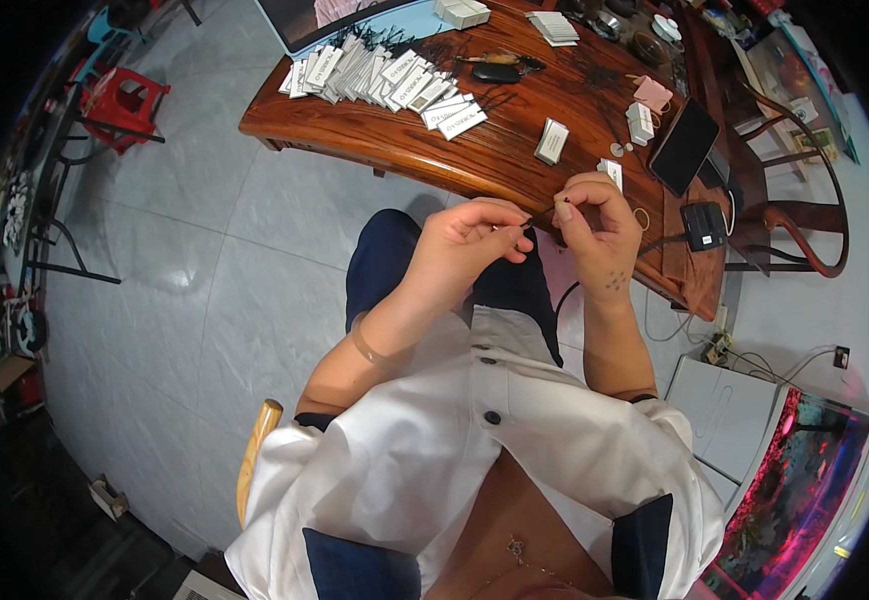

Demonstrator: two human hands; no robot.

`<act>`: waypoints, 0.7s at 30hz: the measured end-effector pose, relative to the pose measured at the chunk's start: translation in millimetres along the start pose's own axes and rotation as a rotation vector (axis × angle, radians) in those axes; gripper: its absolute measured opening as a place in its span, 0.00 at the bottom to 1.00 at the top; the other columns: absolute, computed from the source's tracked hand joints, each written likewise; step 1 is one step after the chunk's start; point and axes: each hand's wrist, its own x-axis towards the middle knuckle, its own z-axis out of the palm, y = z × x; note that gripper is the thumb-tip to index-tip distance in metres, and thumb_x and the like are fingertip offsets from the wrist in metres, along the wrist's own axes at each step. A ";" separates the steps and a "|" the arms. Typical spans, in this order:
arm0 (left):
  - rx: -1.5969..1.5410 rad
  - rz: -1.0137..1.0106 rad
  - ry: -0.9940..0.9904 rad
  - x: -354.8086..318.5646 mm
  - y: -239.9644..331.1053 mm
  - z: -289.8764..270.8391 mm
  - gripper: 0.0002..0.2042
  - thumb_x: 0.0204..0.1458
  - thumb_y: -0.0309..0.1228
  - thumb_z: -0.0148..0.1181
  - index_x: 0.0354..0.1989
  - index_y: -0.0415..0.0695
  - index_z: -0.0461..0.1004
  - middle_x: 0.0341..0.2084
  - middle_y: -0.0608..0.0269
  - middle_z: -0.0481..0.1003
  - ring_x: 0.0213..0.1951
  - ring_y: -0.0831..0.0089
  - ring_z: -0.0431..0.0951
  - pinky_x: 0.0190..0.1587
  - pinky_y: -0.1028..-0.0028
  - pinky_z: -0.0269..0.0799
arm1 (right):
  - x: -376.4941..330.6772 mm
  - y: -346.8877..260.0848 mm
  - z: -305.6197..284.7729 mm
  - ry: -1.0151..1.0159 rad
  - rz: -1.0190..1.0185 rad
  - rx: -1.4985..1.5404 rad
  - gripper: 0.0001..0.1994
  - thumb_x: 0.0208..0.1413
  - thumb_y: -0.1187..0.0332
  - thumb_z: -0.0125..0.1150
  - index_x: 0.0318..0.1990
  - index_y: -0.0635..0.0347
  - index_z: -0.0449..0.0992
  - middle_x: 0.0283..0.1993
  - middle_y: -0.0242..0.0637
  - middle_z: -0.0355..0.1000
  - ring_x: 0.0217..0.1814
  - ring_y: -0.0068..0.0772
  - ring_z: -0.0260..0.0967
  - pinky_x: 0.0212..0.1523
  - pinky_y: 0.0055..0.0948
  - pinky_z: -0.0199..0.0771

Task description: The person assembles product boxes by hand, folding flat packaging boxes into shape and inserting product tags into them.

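A thin dark string (pixel 538 217) is being pinched between the two hands of a seated person, just above the lap and at the near edge of a reddish wooden table (pixel 515 150). The left hand (pixel 470 240) is closing its fingertips on one end of the string, while the right hand (pixel 595 225) is gripping the other end along with a small white tag (pixel 611 172) that is showing just above its knuckles. The hands are nearly touching, fingertip to fingertip.

Beyond them on the table, a single white tag (pixel 552 141) is standing alone, and a long fanned row of white tags (pixel 385 78) with dark strings is lying toward the far left corner. A black tablet (pixel 685 146) is resting at the right, near a small pink pouch (pixel 652 93) and a black box (pixel 703 225) with a cable. A red stool (pixel 123 105) is standing on the grey tiled floor (pixel 185 290) at the left.
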 end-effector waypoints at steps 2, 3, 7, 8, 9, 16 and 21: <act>0.019 0.015 -0.002 -0.1 -0.8 0.2 0.07 0.54 0.19 0.56 0.40 0.33 0.75 0.41 0.54 0.75 0.34 0.71 0.78 0.35 0.76 0.77 | -1.2 1.2 0.1 -0.019 0.012 0.015 0.05 0.50 0.82 0.59 0.34 0.66 0.72 0.38 0.35 0.67 0.38 0.21 0.66 0.39 0.18 0.68; 0.039 0.029 -0.005 -0.3 -0.8 0.3 0.07 0.53 0.18 0.56 0.40 0.33 0.75 0.41 0.55 0.75 0.34 0.72 0.78 0.35 0.76 0.77 | -1.6 1.5 0.2 -0.038 0.024 0.029 0.05 0.51 0.82 0.59 0.34 0.66 0.72 0.39 0.35 0.67 0.38 0.21 0.66 0.39 0.17 0.68; 0.100 0.015 -0.043 -1.0 4.6 3.0 0.07 0.54 0.18 0.56 0.40 0.32 0.75 0.41 0.56 0.73 0.34 0.73 0.79 0.34 0.79 0.77 | -1.6 -0.9 2.5 -0.077 0.044 0.096 0.05 0.53 0.82 0.57 0.36 0.65 0.72 0.40 0.35 0.66 0.36 0.21 0.66 0.36 0.17 0.69; 0.141 0.049 -0.052 -0.4 2.8 1.5 0.06 0.54 0.18 0.56 0.39 0.32 0.75 0.41 0.57 0.73 0.33 0.74 0.79 0.33 0.79 0.77 | -2.0 -0.2 2.7 -0.094 0.077 0.156 0.04 0.55 0.80 0.55 0.37 0.65 0.70 0.38 0.36 0.67 0.33 0.21 0.66 0.33 0.17 0.68; 0.182 0.082 -0.061 -0.1 1.8 0.7 0.06 0.54 0.18 0.56 0.39 0.32 0.75 0.41 0.57 0.73 0.32 0.75 0.79 0.33 0.80 0.77 | -2.2 -0.1 3.0 -0.112 0.110 0.216 0.03 0.57 0.79 0.53 0.39 0.64 0.69 0.36 0.36 0.67 0.30 0.21 0.66 0.29 0.17 0.67; 0.397 0.197 -0.110 -2.0 2.6 0.6 0.05 0.53 0.17 0.56 0.37 0.31 0.74 0.39 0.58 0.73 0.31 0.75 0.80 0.31 0.82 0.77 | -1.4 -2.0 2.3 -0.010 0.260 0.660 0.03 0.63 0.73 0.45 0.41 0.61 0.63 0.30 0.40 0.68 0.21 0.21 0.60 0.20 0.17 0.59; 0.217 0.002 -0.095 0.9 1.6 -3.4 0.07 0.55 0.21 0.55 0.40 0.32 0.74 0.40 0.57 0.74 0.34 0.73 0.80 0.32 0.80 0.77 | 3.3 8.6 5.9 -0.008 0.347 0.634 0.04 0.63 0.71 0.48 0.41 0.61 0.65 0.34 0.43 0.71 0.21 0.19 0.59 0.20 0.17 0.60</act>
